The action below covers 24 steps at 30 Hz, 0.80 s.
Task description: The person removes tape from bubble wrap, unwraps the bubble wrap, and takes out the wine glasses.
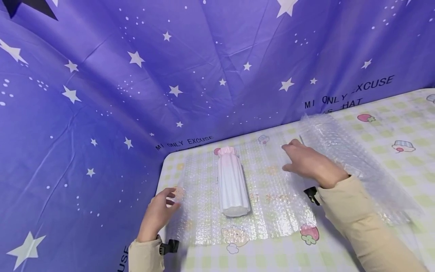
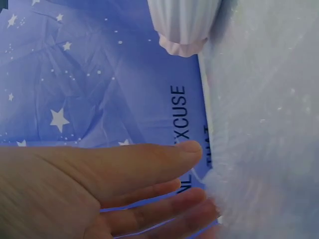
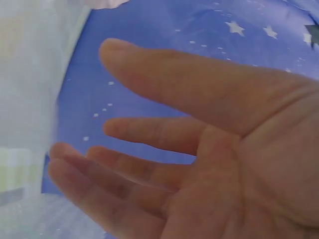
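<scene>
A fluted vase (image 1: 233,183), white fading to pink at its ruffled mouth, lies on its side on a flat sheet of bubble wrap (image 1: 272,215). Its mouth points toward the curtain. My left hand (image 1: 159,213) is at the sheet's left edge, thumb and fingers apart; whether the fingertips touch the wrap I cannot tell. In the left wrist view the vase (image 2: 184,25) shows upside down above the thumb. To the right of the vase, my right hand (image 1: 307,160) hovers by the sheet's right part. The right wrist view shows that hand (image 3: 199,149) with spread fingers and nothing held.
More bubble wrap (image 1: 353,158) lies in a heap to the right, partly behind the right forearm. A checked tablecloth (image 1: 414,177) with printed cupcakes and strawberries covers the table. A purple starry curtain (image 1: 204,68) hangs along the table's back and left edges.
</scene>
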Tool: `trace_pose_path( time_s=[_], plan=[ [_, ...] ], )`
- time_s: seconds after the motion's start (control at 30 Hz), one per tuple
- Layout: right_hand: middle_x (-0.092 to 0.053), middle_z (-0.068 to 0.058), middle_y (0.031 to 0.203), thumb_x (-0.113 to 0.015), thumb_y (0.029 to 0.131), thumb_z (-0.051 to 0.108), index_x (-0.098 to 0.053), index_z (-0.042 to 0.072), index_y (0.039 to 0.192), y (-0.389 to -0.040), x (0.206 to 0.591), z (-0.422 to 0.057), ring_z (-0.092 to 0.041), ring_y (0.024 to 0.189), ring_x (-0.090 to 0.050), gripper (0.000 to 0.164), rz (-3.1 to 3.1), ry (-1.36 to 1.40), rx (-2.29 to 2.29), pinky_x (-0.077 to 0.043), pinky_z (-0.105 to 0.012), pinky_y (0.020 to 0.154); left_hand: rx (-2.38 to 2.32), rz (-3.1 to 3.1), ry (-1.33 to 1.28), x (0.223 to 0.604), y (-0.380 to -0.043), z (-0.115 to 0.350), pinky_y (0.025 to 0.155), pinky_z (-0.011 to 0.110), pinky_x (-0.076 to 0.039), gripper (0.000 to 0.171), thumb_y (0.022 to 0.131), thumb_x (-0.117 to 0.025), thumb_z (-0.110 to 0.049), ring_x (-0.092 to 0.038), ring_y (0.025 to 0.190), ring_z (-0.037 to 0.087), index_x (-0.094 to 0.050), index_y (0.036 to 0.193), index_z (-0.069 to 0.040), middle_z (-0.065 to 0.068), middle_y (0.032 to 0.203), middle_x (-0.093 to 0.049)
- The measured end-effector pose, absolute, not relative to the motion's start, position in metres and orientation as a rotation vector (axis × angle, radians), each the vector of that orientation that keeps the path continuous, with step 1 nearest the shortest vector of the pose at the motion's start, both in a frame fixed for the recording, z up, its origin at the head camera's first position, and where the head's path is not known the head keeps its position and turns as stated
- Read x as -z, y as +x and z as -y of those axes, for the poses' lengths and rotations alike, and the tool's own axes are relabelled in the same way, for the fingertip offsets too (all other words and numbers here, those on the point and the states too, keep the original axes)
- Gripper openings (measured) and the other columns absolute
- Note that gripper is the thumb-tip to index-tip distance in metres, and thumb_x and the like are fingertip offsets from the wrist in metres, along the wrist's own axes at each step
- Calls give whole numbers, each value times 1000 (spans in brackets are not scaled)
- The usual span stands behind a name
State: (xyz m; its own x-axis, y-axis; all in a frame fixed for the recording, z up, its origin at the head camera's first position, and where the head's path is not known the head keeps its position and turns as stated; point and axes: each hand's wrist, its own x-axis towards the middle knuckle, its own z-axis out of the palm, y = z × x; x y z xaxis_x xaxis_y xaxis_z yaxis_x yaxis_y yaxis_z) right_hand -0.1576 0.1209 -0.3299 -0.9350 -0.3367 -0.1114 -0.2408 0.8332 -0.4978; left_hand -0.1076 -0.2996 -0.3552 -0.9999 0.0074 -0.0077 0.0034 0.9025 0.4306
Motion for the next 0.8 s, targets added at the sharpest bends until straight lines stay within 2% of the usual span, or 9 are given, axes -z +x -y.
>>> trace_pose_path(
  time_s=[0.2,0.33,0.57,0.7,0.8],
  plan=[
    [-35,-34,146,-66,95,22,-35,-11,146,-148,316,-121,-53,129,-42,68,-2821,-480,830,-37,-65,106,-685,-3073,34,346,-108,292,87,48,-54,44,89,-72,-13,-66,102,35,-59,129,3,20,112,-68],
    [-36,-33,147,-65,96,24,-36,-9,146,-143,310,-117,-51,134,-38,67,-2844,-517,897,-34,-65,108,-675,-3087,59,337,-105,286,87,46,-55,44,89,-73,-14,-66,102,33,-60,128,1,18,116,-68],
    [-45,-31,140,-63,97,27,-42,-8,144,-142,308,-106,-43,119,-55,62,-2877,-581,955,-43,-61,101,-737,-3129,138,329,-104,272,86,43,-56,41,91,-71,-17,-68,101,27,-61,128,-4,12,116,-68],
    [-44,-31,142,-62,98,29,-42,-6,145,-142,311,-100,-43,119,-56,62,-2873,-593,976,-43,-62,100,-786,-3124,152,328,-108,262,87,43,-56,40,93,-70,-18,-68,101,27,-60,129,-4,13,118,-67],
    [-49,-30,139,-62,98,27,-44,-7,143,-143,313,-96,-41,118,-57,60,-2879,-616,1015,-46,-59,99,-837,-3126,176,329,-113,255,87,43,-56,40,93,-70,-17,-68,100,27,-60,129,-3,13,118,-68]
  ],
)
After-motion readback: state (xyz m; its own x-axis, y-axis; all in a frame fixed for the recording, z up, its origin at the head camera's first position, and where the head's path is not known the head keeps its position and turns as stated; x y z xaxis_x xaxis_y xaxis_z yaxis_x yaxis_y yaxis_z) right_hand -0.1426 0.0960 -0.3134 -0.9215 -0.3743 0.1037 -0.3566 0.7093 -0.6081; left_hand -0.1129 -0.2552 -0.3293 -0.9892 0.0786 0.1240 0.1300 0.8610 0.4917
